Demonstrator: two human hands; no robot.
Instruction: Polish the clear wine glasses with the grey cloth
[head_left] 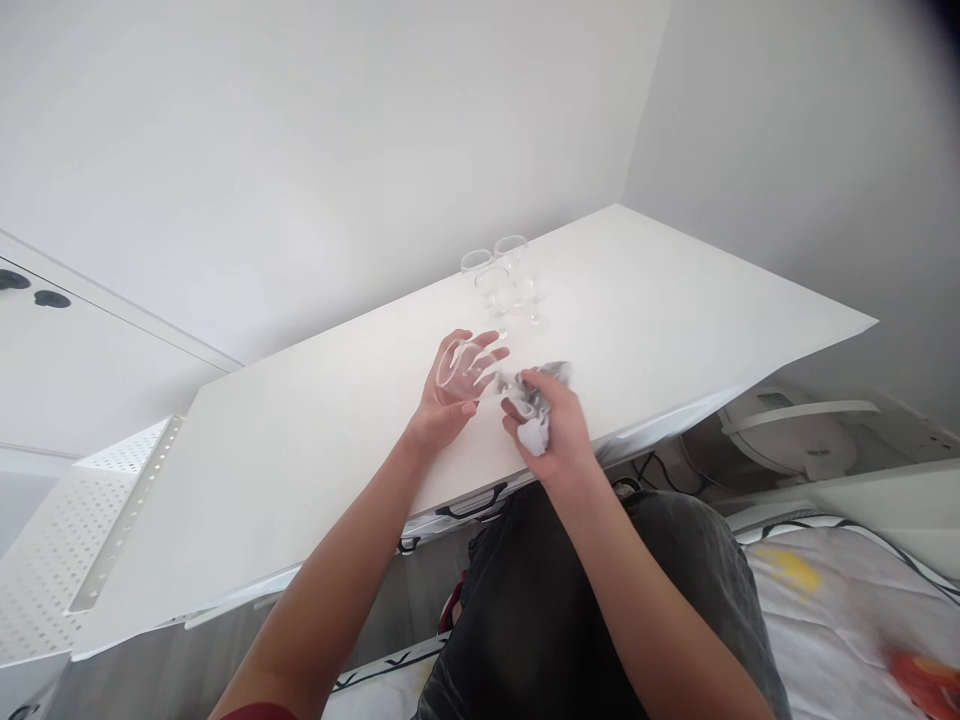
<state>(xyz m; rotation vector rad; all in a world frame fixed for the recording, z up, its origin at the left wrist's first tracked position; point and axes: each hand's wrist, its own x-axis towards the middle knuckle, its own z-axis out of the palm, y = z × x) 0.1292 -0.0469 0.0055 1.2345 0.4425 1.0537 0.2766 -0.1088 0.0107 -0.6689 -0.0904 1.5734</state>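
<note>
A clear stemmed glass (463,370) lies tilted in my left hand (444,405), its bowl cradled by the fingers and its rim toward the left. My right hand (553,420) is closed around a crumpled white and grey cloth (534,410), which touches the stem end of that glass. Both hands are above the white table (300,450). Farther back on the table, several clear stemmed glasses (495,285) stand upright close together.
A white wall rises behind the table. Perforated white panels (56,550) are at the left end. Dark drawer handles (472,503) show under the front edge. A white round appliance (787,435) and patterned bedding (847,590) are at the right.
</note>
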